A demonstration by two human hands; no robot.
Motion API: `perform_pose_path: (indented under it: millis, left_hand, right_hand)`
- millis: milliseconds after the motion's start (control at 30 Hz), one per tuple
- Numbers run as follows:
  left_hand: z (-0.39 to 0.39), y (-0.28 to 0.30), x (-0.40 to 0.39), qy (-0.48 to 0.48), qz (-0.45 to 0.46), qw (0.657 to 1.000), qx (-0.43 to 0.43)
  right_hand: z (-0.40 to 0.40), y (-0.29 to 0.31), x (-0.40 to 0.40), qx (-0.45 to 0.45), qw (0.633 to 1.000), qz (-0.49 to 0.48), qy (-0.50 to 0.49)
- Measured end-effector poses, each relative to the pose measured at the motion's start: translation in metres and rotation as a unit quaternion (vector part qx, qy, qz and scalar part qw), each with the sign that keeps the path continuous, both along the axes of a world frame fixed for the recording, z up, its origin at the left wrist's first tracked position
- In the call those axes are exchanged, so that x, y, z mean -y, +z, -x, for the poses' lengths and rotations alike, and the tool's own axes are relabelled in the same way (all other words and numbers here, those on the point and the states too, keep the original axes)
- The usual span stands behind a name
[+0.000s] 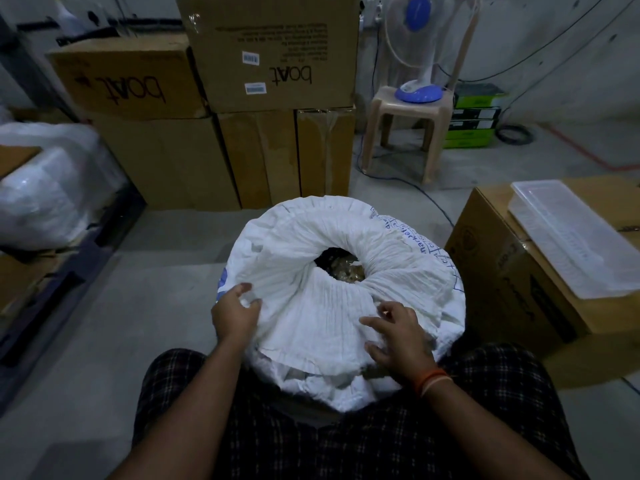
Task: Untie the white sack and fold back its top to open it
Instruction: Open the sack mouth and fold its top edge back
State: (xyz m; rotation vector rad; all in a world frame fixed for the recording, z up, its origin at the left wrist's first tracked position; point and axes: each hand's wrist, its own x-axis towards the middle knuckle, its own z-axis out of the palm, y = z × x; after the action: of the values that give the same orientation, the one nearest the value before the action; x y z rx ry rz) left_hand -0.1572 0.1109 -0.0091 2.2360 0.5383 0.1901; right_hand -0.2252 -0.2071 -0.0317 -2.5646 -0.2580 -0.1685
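A large white woven sack [332, 237] with blue print stands upright on the floor between my knees. Its top is turned outward all round and a small round mouth [341, 268] shows brownish contents inside. My left hand [235, 315] pinches the folded cloth at the sack's near left rim. My right hand [398, 332] lies on the folded cloth at the near right, fingers spread and pressing on it. No tie or string is visible.
Stacked cardboard boxes [270, 64] stand behind the sack. A beige plastic stool [401, 133] with a blue fan [419, 46] is at the back right. A box with a clear plastic lid [575, 237] sits to the right, white plastic bags [45, 188] to the left.
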Motion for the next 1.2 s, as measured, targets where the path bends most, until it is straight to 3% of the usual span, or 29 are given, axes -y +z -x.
perform_pose_path:
  millis: [100, 200, 267, 367, 433, 533, 667, 767, 867, 967, 1200]
  left_hand:
    - [0.006, -0.005, 0.0, -0.002, -0.002, 1.0, 0.0]
    - [0.011, -0.006, -0.002, 0.012, 0.022, 1.0, 0.017]
    - [0.011, -0.008, -0.008, 0.039, 0.117, 0.992, 0.031]
    - [0.012, 0.001, -0.011, 0.057, 0.317, 0.945, 0.059]
    - [0.014, 0.009, -0.012, 0.03, 0.355, 0.932, 0.063]
    - [0.011, 0.012, -0.028, -0.001, 0.308, 0.95, 0.058]
    - [0.006, 0.013, -0.058, 0.01, 0.112, 0.994, 0.018]
    - [-0.002, 0.01, -0.062, 0.021, 0.042, 0.999, -0.023]
    - [-0.009, 0.001, -0.05, -0.042, -0.061, 0.992, -0.105]
    - [-0.012, -0.008, -0.041, -0.118, -0.087, 0.976, -0.159]
    - [-0.006, -0.011, -0.035, -0.113, -0.128, 0.975, -0.141]
  right_hand:
    - [0.003, -0.001, 0.004, 0.012, 0.995, 0.045, 0.083]
    - [0.014, 0.001, 0.001, 0.022, 0.974, 0.167, 0.15]
    - [0.022, 0.001, -0.002, 0.035, 0.956, 0.24, 0.164]
    - [0.017, -0.002, -0.003, 0.078, 0.954, 0.263, 0.122]
    - [0.006, -0.001, -0.002, 0.115, 0.952, 0.258, 0.119]
    - [-0.003, 0.004, 0.001, 0.123, 0.959, 0.202, 0.157]
    - [0.007, 0.011, 0.008, 0.113, 0.955, 0.134, 0.238]
    - [0.019, 0.011, 0.011, 0.093, 0.956, 0.104, 0.259]
    - [0.014, 0.005, 0.011, 0.061, 0.958, 0.102, 0.259]
    - [0.002, -0.007, 0.014, 0.012, 0.962, 0.094, 0.254]
    - [-0.006, 0.0, 0.0, 0.002, 0.958, 0.083, 0.276]
